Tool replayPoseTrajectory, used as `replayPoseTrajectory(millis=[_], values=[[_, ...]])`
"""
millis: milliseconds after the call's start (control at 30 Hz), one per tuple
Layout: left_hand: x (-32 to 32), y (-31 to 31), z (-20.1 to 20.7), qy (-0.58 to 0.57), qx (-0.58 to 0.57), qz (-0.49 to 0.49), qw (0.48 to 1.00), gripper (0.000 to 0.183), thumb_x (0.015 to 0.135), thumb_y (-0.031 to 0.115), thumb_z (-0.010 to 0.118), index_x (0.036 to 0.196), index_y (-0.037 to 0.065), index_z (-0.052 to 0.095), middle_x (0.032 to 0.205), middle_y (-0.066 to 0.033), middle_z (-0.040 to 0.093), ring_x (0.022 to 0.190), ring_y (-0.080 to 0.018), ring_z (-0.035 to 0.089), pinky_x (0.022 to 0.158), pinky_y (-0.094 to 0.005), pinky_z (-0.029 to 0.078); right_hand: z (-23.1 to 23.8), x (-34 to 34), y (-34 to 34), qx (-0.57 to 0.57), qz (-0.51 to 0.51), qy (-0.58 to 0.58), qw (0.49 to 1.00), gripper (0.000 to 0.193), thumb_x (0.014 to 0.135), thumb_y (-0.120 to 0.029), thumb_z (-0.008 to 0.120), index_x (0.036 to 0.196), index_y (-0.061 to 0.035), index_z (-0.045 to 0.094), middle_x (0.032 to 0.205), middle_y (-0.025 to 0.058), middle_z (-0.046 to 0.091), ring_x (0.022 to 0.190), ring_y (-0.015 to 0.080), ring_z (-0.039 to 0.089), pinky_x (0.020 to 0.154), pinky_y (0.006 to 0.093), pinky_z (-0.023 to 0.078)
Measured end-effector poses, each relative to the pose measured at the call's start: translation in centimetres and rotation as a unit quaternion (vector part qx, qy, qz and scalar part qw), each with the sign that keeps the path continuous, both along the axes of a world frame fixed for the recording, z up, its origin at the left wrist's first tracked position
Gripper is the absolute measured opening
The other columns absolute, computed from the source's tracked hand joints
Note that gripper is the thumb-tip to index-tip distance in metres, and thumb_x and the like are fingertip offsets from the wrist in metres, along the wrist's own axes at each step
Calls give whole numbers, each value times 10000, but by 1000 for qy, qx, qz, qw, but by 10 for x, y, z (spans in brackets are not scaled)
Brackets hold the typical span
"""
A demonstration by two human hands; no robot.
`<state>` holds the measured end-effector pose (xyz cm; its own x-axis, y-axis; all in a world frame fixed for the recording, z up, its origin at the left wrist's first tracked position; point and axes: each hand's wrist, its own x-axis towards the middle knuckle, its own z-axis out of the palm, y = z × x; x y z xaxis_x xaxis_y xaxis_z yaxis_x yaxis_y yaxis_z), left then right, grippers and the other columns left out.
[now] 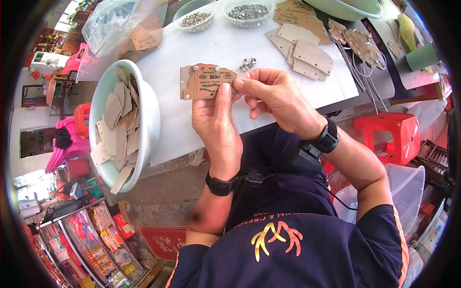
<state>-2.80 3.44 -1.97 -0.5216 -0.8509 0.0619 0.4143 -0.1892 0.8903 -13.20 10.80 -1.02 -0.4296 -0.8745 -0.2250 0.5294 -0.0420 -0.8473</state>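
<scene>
My left hand (219, 120) holds a brown printed cardboard card (205, 81) over the white tabletop, thumb on its face and fingers beneath. Round silvery studs sit near the card's upper edge and its lower left corner. A plain grey-beige layer shows along its left side. My right hand (283, 96) pinches the card's right edge between thumb and forefinger, other fingers curled; any small part under these fingertips is hidden. Just beyond the right hand lies a little heap of metal studs (248, 64).
A pale green basin (150, 103) of cardboard pieces stands at left. Two clear tubs (194, 17) of small metal parts sit at the back. Stacked blank cards (307, 57) lie at right, beside corded cards (360, 45). A red stool (389, 134) stands on the right.
</scene>
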Motion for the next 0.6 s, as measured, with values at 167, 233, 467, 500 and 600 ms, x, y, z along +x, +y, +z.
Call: replayPoseTrajectory(millis=[167, 233, 467, 500, 600], values=[[-2, -1, -5, -5, -5, 7, 1000, 294, 948, 85, 589, 1226, 7, 537, 1121, -77, 615, 1001, -139, 591, 872, -317, 480, -5, 6, -5, 8, -48, 32, 998, 217, 921, -190, 660, 958, 22, 637, 794, 27, 620, 652, 52, 567, 552, 218, 550], [-3, -7, -8, 19, 21, -22, 999, 279, 953, 102, 586, 1212, 8, 543, 1107, -69, 617, 992, -136, 590, 873, -312, 474, -3, 5, -8, -2, -56, 69, 996, 224, 927, -178, 649, 985, 37, 622, 807, 31, 623, 679, 66, 590, 576, 229, 568], [-1, -16, -7, 20, 86, -28, 996, 276, 946, 110, 599, 1198, 7, 548, 1107, -67, 618, 1010, -148, 588, 882, -299, 479, -4, -7, -2, -20, -73, 108, 991, 210, 935, -170, 642, 1052, 4, 622, 899, 21, 638, 700, 66, 586, 614, 237, 558], [-1, -16, -7, 26, 95, -28, 995, 284, 941, 107, 606, 1200, 8, 547, 1113, -68, 617, 1021, -150, 586, 888, -304, 481, -4, -8, 0, -20, -71, 108, 991, 210, 935, -170, 642, 1052, 4, 622, 899, 21, 638, 700, 66, 586, 614, 237, 558], [-1, -16, -7, 40, 105, -29, 993, 300, 931, 100, 619, 1207, 9, 544, 1119, -71, 613, 1039, -155, 582, 902, -312, 480, -5, -7, 1, 19, -57, 247, 967, 160, 893, -122, 670, 972, 15, 644, 863, 51, 634, 683, 88, 606, 562, 255, 530]])
